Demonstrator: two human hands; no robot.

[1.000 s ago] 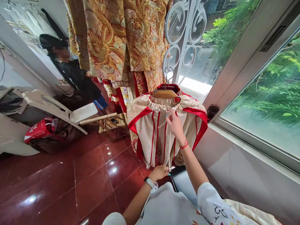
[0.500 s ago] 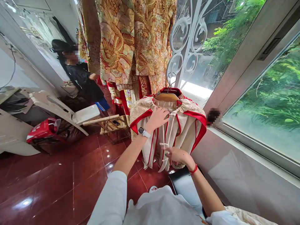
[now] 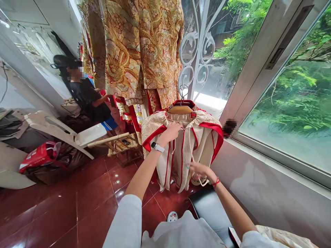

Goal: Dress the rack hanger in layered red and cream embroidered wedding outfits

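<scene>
A cream garment with red trim [image 3: 204, 137] hangs on a wooden hanger [image 3: 180, 109] hooked to a white scrolled window grille [image 3: 192, 62]. My left hand [image 3: 172, 132], with a watch on the wrist, is closed on the gathered waistband near the top where a cream cord [image 3: 190, 146] comes out. Lower down, my right hand [image 3: 198, 170], red band on the wrist, is closed on that cord close to the garment's hem.
Gold embroidered robes [image 3: 139, 48] hang behind the garment. A person in black [image 3: 86, 96] stands at the left by a tipped white chair [image 3: 64, 129] and a red bag [image 3: 38, 156]. A black stool [image 3: 209, 210] sits below me on the red tiled floor [image 3: 77, 203]. Windows run along the right.
My left hand rose from the cord's lower end to the waistband, while my right hand dropped from the waistband to the cord near the hem.
</scene>
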